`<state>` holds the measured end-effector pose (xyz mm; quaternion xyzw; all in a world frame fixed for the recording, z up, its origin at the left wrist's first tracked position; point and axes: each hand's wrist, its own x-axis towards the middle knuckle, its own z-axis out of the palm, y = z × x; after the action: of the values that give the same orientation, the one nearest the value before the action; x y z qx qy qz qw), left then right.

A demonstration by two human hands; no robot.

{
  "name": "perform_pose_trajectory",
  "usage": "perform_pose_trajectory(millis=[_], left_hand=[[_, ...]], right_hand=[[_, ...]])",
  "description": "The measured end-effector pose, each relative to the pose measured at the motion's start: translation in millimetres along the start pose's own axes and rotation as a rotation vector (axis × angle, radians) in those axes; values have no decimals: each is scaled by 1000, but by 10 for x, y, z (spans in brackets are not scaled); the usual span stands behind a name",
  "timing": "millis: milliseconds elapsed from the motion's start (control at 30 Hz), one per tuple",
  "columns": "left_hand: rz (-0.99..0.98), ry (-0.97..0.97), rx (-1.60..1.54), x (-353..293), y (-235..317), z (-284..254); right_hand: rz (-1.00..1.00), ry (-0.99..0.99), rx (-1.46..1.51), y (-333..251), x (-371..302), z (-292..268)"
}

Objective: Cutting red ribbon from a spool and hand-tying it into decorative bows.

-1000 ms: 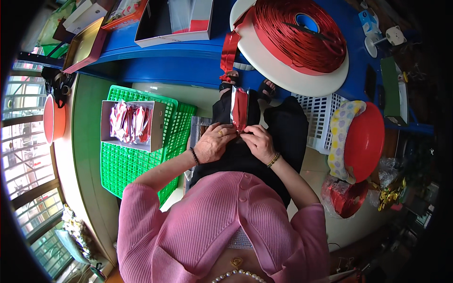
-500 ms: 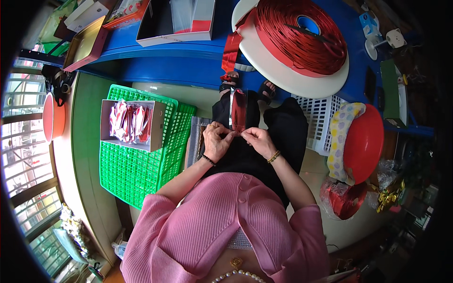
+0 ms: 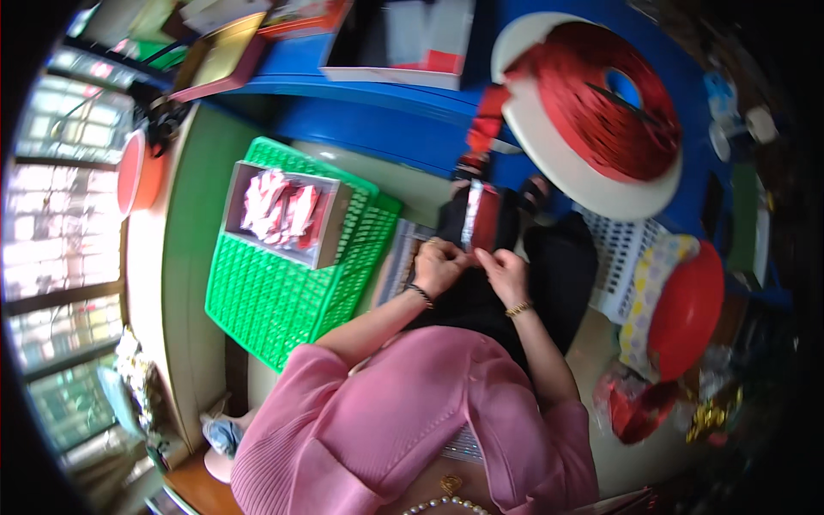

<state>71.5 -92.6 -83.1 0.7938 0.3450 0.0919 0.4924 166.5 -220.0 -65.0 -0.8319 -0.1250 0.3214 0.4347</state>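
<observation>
Over my lap, a clear plastic bag (image 3: 485, 215) with a shiny red piece inside points away from me. My left hand (image 3: 439, 268) pinches its near end with thumb and finger. Close beside it, my right hand (image 3: 505, 276) pinches the same end, the two sets of fingertips nearly meeting. Motion blur hides the fine detail between the fingers. To the left, a grey cardboard box (image 3: 330, 225) full of red and white packets rests on an upturned-looking green plastic basket (image 3: 257, 296).
A big red ribbon roll (image 3: 584, 103) lies on a white round disc (image 3: 524, 116) on the blue table (image 3: 386, 129), its loose end hanging down. An open box (image 3: 390, 77) of clear bags stands there too. At right are a white basket (image 3: 611, 292) and a red basin (image 3: 687, 313).
The whole view has swung, so the surroundings sit further right and look blurred. Both hands keep their pinch on the bag's near end, with little visible change in their pose.
</observation>
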Motion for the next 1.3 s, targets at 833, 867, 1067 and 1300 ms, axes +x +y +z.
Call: perform_pose_trajectory(millis=[833,867,1067,1300], left_hand=[[71,591,703,21,-1058,-2237],[169,565,643,10,-1034,-2106],[-30,224,249,-406,-1092,-819],[-433,-90,-203,-384,-1903,-469]], right_hand=[[-88,196,386,335,-412,-735],[-102,316,440,457,-446,-860],[28,942,-39,1774,-998,-1164],[537,341,18,2697,-1989,-683]])
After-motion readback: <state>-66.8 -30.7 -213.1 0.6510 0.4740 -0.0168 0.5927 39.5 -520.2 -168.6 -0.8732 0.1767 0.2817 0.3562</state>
